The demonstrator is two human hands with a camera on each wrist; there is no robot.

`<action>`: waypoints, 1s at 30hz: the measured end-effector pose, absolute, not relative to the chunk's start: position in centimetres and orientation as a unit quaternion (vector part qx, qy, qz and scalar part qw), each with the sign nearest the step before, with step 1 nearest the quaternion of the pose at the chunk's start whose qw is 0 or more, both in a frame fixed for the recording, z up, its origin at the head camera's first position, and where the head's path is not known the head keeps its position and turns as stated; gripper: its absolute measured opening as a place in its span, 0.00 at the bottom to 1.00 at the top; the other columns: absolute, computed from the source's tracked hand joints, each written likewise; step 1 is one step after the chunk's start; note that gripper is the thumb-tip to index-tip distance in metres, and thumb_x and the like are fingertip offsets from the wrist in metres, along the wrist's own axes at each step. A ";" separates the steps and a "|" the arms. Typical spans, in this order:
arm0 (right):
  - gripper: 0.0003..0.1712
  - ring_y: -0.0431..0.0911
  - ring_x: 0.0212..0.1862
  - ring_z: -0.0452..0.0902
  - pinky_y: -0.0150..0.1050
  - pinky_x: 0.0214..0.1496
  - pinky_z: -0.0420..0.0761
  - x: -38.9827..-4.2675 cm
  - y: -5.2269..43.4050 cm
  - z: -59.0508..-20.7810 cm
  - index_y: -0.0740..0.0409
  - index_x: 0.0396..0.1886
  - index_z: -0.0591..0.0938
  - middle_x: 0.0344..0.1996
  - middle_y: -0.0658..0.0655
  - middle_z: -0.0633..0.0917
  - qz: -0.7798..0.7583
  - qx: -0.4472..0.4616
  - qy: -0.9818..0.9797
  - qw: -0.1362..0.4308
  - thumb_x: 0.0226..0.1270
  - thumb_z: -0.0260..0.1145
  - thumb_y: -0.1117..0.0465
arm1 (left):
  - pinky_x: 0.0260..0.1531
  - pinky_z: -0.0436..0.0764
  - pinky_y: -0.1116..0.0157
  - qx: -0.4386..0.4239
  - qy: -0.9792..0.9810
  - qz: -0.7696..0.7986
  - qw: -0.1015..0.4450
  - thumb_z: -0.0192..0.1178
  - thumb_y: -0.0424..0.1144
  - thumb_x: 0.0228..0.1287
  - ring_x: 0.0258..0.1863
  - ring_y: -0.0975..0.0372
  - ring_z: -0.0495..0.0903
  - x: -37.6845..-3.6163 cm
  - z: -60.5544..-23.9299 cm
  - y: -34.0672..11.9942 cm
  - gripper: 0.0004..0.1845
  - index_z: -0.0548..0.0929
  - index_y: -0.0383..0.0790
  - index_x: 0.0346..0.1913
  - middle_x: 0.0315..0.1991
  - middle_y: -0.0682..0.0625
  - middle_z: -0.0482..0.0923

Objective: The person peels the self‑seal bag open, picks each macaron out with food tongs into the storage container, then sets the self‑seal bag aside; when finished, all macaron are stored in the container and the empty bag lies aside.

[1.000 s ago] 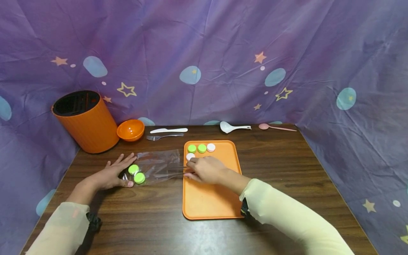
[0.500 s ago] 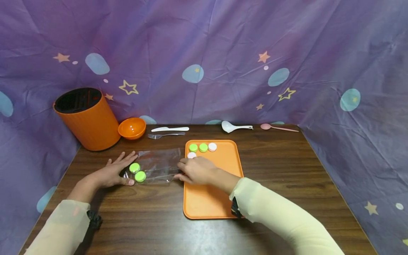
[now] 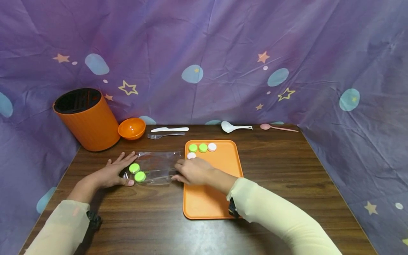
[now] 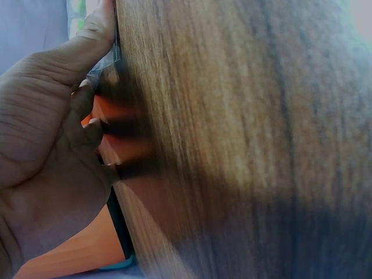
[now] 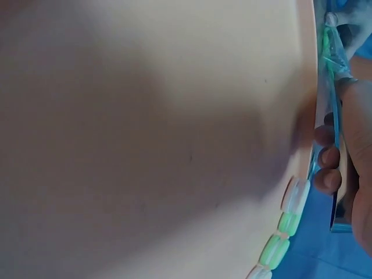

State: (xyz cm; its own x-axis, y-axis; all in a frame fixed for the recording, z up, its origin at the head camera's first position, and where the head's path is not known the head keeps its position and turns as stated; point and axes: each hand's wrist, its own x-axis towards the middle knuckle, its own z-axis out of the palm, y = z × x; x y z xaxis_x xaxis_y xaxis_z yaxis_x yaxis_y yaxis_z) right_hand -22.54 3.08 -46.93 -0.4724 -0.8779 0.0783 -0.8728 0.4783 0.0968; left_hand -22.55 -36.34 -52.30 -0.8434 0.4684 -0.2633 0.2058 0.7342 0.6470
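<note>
Pinning a crinkly clear bag (image 3: 157, 166), flat left hand (image 3: 111, 174) rests open; right hand (image 3: 191, 171) fingers pinch its mouth.

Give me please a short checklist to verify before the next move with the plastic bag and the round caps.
1. Left hand rests on the closed end of the clear plastic bag, fingers flat: ok.
2. Right hand is at the bag's open end, beside the orange tray: ok.
3. Whether the right fingers really pinch the bag's edge: cannot tell, they are hidden.
4. Two green caps are inside the bag, near the left hand: ok.
5. Four caps already lie at the tray's far end, with bare tray near the person: ok.
6. Fork and knife lie apart from the bag: ok.
</note>
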 end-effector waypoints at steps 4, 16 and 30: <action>0.23 0.43 0.31 0.84 0.41 0.34 0.88 -22.5 3.3 -46.8 0.52 0.38 0.81 0.34 0.49 0.85 -0.022 0.510 -0.858 0.064 0.88 0.59 0.41 | 0.73 0.19 0.18 0.175 0.910 0.310 0.212 0.78 0.71 0.55 0.89 0.32 0.25 -22.7 -52.5 -36.4 0.66 0.54 0.58 0.92 0.93 0.43 0.36; 0.23 0.39 0.29 0.79 0.37 0.28 0.82 -22.8 5.3 -46.6 0.51 0.35 0.80 0.31 0.47 0.82 0.002 0.503 -0.860 0.085 0.87 0.61 0.41 | 0.72 0.22 0.16 0.196 0.908 0.315 0.194 0.76 0.65 0.61 0.88 0.28 0.27 -20.9 -49.6 -34.7 0.62 0.55 0.51 0.91 0.92 0.36 0.38; 0.17 0.45 0.36 0.86 0.47 0.33 0.89 -23.6 9.4 -45.9 0.53 0.46 0.87 0.38 0.50 0.87 0.029 0.476 -0.874 0.094 0.85 0.65 0.45 | 0.70 0.20 0.16 0.211 0.901 0.328 0.189 0.75 0.62 0.64 0.88 0.29 0.25 -20.6 -49.3 -34.6 0.60 0.54 0.51 0.91 0.93 0.39 0.36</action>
